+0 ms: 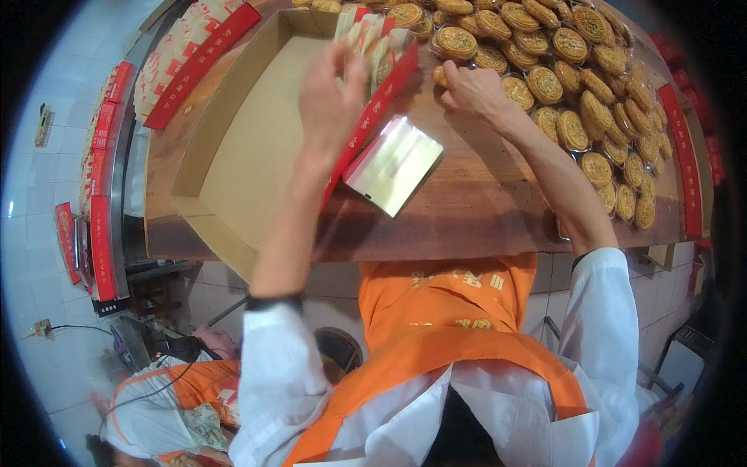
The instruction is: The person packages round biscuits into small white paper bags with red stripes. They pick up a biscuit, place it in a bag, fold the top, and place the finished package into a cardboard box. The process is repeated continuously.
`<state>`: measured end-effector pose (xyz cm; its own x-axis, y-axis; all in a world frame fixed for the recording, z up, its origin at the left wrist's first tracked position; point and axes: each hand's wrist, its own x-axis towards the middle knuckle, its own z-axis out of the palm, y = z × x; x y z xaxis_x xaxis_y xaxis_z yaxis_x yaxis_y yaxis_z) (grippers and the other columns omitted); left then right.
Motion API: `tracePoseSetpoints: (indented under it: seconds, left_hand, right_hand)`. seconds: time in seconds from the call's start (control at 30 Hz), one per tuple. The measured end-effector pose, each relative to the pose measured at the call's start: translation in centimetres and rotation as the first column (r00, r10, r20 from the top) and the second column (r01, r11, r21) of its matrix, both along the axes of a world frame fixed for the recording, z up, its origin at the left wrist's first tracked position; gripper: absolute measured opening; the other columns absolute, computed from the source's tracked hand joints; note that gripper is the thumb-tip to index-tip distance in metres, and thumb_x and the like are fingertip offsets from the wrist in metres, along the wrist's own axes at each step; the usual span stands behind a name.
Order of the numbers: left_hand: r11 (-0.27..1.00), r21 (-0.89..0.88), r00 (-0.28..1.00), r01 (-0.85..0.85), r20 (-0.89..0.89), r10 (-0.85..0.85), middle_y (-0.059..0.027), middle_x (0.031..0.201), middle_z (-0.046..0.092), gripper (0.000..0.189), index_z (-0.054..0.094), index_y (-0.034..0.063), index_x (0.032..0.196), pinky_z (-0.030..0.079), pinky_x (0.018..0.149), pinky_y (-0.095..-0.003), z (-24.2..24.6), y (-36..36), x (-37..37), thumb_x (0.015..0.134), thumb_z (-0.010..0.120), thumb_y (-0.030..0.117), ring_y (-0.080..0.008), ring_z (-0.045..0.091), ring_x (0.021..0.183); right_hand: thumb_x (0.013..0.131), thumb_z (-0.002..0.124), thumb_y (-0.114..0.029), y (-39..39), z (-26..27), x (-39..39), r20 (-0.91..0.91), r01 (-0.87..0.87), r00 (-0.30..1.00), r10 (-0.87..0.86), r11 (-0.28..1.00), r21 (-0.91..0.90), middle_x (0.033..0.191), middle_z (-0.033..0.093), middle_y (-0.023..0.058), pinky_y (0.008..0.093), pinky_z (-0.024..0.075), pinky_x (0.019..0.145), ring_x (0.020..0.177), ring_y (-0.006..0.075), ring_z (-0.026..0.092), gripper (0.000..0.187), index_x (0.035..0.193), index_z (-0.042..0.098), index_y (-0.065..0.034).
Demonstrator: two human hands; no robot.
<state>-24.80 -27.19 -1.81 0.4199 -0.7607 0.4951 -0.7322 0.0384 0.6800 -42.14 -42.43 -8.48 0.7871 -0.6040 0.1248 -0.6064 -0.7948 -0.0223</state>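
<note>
My right hand (pixel 475 90) pinches a small round golden-brown cake (pixel 439 76) at the left edge of a large heap of moulded pastries, which look like mooncakes (pixel 545 84) in clear wrappers. Blurred, my left hand (pixel 334 96) is over the far right part of a shallow cardboard box (pixel 251 117) with a red outer wall (pixel 373 111). Whether its fingers hold anything is unclear. Beside that hand, several red-and-white packets (pixel 379 52) stand in the box's far end. A shiny, pale-gold rectangular stack (pixel 397 166) lies on the wooden table (pixel 484 192) between my forearms.
A filled red-sided box (pixel 198 64) sits at the table's far left, with more red boxes (pixel 105 146) beyond it. Another red-sided box (pixel 683 163) stands along the right edge. At lower left is another person in an orange apron (pixel 204 382).
</note>
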Motion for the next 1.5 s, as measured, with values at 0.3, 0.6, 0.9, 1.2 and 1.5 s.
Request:
tracePoseSetpoints:
  seconds: [0.3,0.6,0.9,1.2,1.5]
  left_hand:
    - [0.985,0.159,0.900,-0.066,0.435,-0.010,-0.0122,0.088,0.057,0.022,0.059,0.0044,0.096,0.044,0.071,-0.0398,-9.2,6.6,-5.4,0.075,0.062,0.012,-0.0318,0.053,0.080]
    - [0.944,0.209,0.885,0.256,0.343,-0.316,-0.0131,0.098,0.055,0.031,0.057,0.0060,0.101,0.043,0.077,-0.0397,-10.0,8.7,-4.8,0.071,0.064,0.006,-0.0317,0.053,0.090]
    - [0.915,0.400,0.959,-0.054,0.277,-0.064,-0.0129,0.091,0.055,0.028,0.058,0.0049,0.097,0.043,0.074,-0.0392,-8.3,7.9,-6.3,0.071,0.067,0.010,-0.0309,0.052,0.086]
    - [0.958,0.286,0.927,-0.005,0.360,-0.103,-0.0091,0.087,0.055,0.006,0.054,0.0039,0.082,0.043,0.069,-0.0383,-9.7,8.0,-8.1,0.077,0.055,0.003,-0.0288,0.052,0.080]
    - [0.994,0.075,0.964,0.080,-0.258,-0.059,-0.0165,0.118,0.053,0.012,0.048,-0.0016,0.097,0.041,0.090,-0.0310,-11.6,9.4,-8.3,0.086,0.051,-0.002,-0.0250,0.052,0.109]
  right_hand:
    - [0.078,0.047,-0.034,5.2,2.7,-1.3,0.203,-0.013,0.968,-0.150,0.772,0.635,0.077,0.061,0.0240,0.0431,0.0477,0.061,0.065,0.0328,0.061,0.046,0.110,0.050,-0.0008]
    - [0.079,0.048,-0.026,10.6,2.4,-6.7,0.184,-0.010,0.933,-0.309,0.489,0.872,0.063,0.055,0.0111,0.0327,0.0432,0.046,0.049,0.0163,0.053,0.041,0.105,0.048,0.0058]
    - [0.086,0.048,-0.025,11.6,2.1,-10.2,0.342,-0.227,0.702,-0.625,0.260,0.939,0.068,0.051,0.0009,0.0192,0.0355,0.044,0.048,0.0064,0.047,0.037,0.114,0.046,0.0004]
    - [0.089,0.049,-0.030,11.6,2.2,-10.2,0.341,-0.252,0.551,-0.761,0.238,0.938,0.076,0.049,-0.0014,0.0176,0.0329,0.046,0.053,0.0041,0.041,0.032,0.108,0.045,-0.0047]
    - [0.090,0.052,-0.029,12.2,1.6,-7.5,0.372,-0.344,0.486,-0.791,0.218,0.913,0.080,0.048,0.0001,0.0171,0.0327,0.043,0.054,0.0044,0.042,0.044,0.122,0.035,-0.0040]
